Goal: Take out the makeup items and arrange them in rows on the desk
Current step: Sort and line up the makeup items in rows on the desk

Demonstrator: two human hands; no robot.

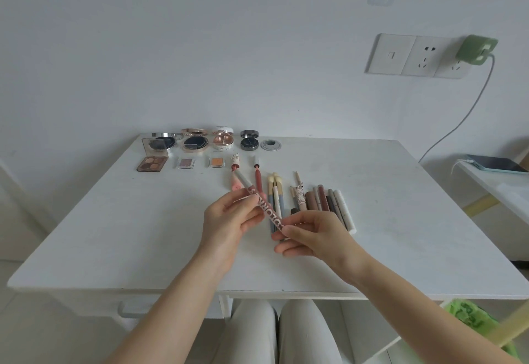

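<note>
Head view: white desk (372,220) fills the field, wall behind it. Back row at 12 o'clock holds four open compacts (194,141) side by side against the wall edge; second row just in front has the eyeshadow palette (151,163) at 10 o'clock, two small single shadows (186,162), then two lip tubes (256,176) lying lengthwise. A loose cluster of pencils and brushes (323,202) lies at 1 o'clock from the hands, crowded and touching, not yet squared. The long lettered pencil (264,206) is held above the desk at centre, tilted, grey cap toward 11 o'clock. Left hand (229,217) pinches its upper part between thumb and curled fingers; right hand (312,234) pinches the lower end with thumb and forefinger, remaining fingers loosely extended. Judgement: step in hand is inspecting or turning this pencil before placing it. To do it well: turn it parallel to the lip tubes, cap end toward 12 o'clock, lower it into the gap between tubes and brushes, release the right pinch first, and avoid nudging the neighbouring brush handles, which look likely to roll
</note>
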